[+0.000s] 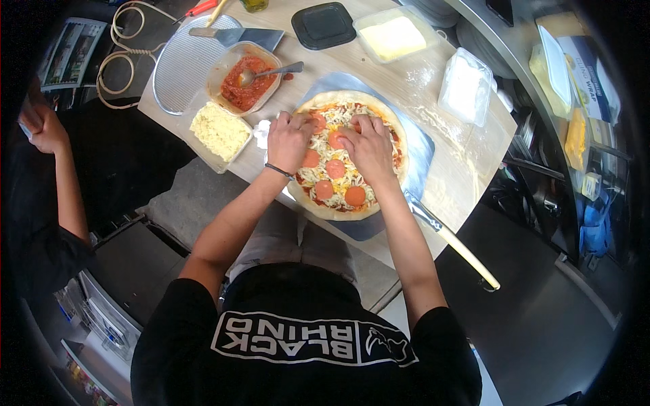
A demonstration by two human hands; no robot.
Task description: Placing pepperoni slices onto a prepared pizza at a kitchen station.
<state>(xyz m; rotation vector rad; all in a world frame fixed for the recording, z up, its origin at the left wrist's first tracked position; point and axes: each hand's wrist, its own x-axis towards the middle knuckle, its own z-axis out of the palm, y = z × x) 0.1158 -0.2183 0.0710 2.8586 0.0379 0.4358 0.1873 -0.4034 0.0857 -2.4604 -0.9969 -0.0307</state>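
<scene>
An uncooked pizza (340, 181) with a pale raised rim lies on a metal pizza peel (425, 147). Red sauce, shredded cheese and several round sausage slices (335, 169) cover its dough. My left hand (290, 142) reaches over the pizza's left side, its curled fingers on a slice near the upper left. Over the right half is my right hand (375, 149), thumb touching a slice (335, 140) near the middle and fingertips at another slice, mostly covered. Whether either hand grips a slice is hidden by the fingers. The peel's pale handle (467, 256) extends past the table edge at lower right.
Left of the pizza stand tubs of grated cheese (219, 133) and red sauce (247, 83) with a spoon. A mesh pizza screen (177, 63) and spatula (238, 36) lie behind. A flour tub (464, 86) sits right. Another person's arm (68, 188) is at far left.
</scene>
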